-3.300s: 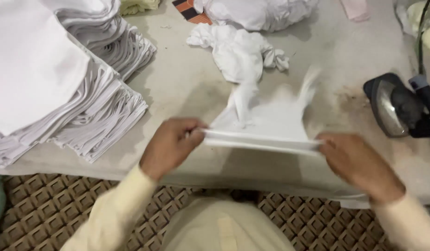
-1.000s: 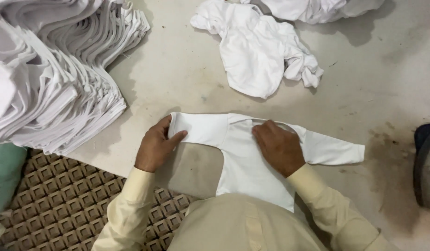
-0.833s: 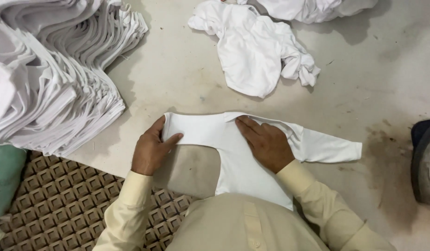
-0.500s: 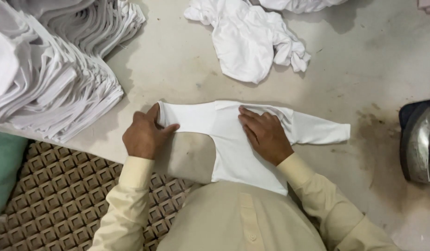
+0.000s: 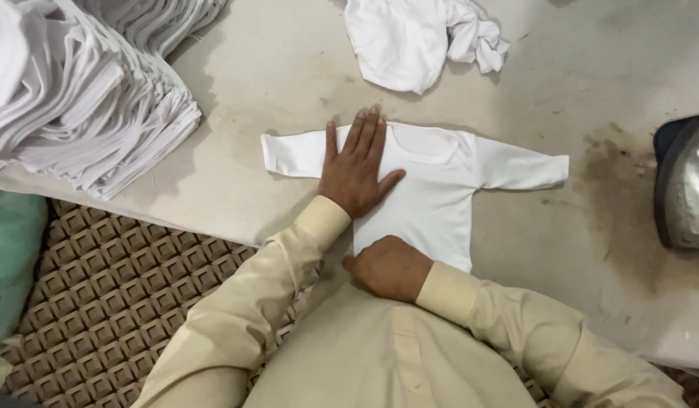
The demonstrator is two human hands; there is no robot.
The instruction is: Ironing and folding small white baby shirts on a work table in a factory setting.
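Note:
A small white long-sleeved shirt (image 5: 440, 181) lies spread flat on the pale worktable (image 5: 289, 68), sleeves out to both sides. My left hand (image 5: 355, 168) presses flat on its left shoulder and chest, fingers straight and slightly apart. My right hand (image 5: 388, 267) is curled at the shirt's bottom hem near the table's front edge, fingers closed; whether it pinches the cloth is hidden.
Tall stacks of folded white garments (image 5: 85, 98) fill the left of the table. A crumpled white garment (image 5: 421, 38) lies at the back. An iron (image 5: 685, 189) sits at the right edge. A patterned floor mat (image 5: 115, 295) lies below; a green cloth (image 5: 13, 264) sits at far left.
The shirt now lies fully spread with both sleeves out. My left hand moved from the left sleeve end onto the chest. My right hand drew back to the bottom hem.

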